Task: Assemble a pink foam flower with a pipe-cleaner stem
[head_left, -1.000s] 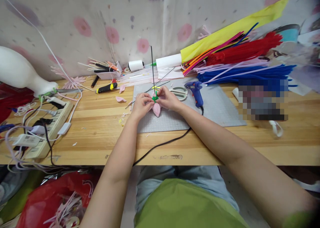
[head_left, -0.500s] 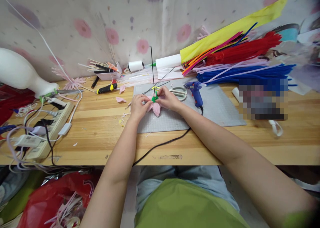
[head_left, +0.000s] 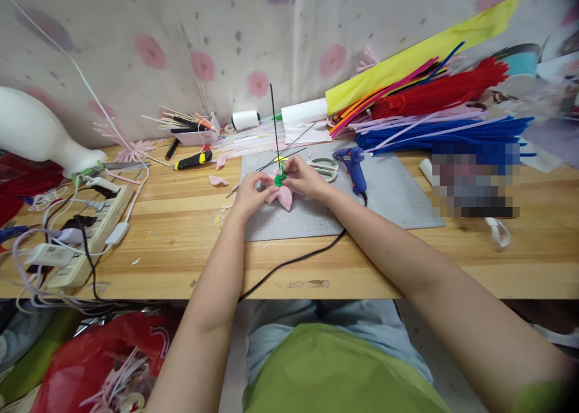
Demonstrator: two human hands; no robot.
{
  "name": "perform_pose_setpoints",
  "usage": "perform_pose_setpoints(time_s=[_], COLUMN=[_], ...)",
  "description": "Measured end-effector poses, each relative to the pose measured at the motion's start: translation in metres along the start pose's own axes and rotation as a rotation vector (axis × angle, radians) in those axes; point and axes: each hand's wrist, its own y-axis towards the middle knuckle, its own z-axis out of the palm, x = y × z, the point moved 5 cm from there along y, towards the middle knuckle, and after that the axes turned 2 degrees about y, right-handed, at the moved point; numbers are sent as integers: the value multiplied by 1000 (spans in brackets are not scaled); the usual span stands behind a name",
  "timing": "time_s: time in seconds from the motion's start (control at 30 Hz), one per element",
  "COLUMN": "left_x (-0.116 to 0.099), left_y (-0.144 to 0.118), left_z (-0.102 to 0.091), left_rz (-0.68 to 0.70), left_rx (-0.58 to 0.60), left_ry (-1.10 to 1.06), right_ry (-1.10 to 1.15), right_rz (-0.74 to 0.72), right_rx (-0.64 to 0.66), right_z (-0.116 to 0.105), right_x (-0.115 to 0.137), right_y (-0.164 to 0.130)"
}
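Observation:
Between my hands, over the grey cutting mat (head_left: 307,223), is a pink craft flower (head_left: 284,199) with a green piece (head_left: 279,176) at its centre. A thin black stem (head_left: 274,123) stands up from the green piece, leaning slightly left. My left hand (head_left: 251,191) is closed, thumb and fingers pinching at the flower's left side by the green piece. From the other side my right hand (head_left: 305,179) grips the flower near the same green piece, its fingers curled. Part of the petals is hidden behind my fingers.
A blue glue gun (head_left: 353,169) and scissors (head_left: 326,169) lie on the mat to the right. Loose pink petals (head_left: 218,180) and a yellow-black cutter (head_left: 193,160) are at left. Bundles of blue pipe cleaners (head_left: 443,134) lie behind. A power strip (head_left: 97,238) stands far left.
The flower has turned slightly, its front petal shifting a little to the right. The top of the black stem has tipped slightly left. Both hands stay at the flower.

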Motion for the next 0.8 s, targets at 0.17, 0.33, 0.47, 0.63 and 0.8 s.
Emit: perform_pose_setpoints(time_s=[0.17,0.33,0.47,0.63,0.8], left_x=[0,-1,6,-1,-15], left_y=[8,16,21,31,36], left_z=[0,14,17,15,16], left_rz=[-49,-102,-186,-131,-37], left_rx=[-9,135,218,367,464], left_ry=[-127,-250,-250,-150,115], right_ry=[64,-114,-338,-417,-362], right_rz=[18,-74,-186,-233,-250], right_rx=[107,127,76,62,21], right_z=[-1,-7,-8,-3,-4], right_x=[7,9,16,25,22], right_y=[4,7,3,-3,-4])
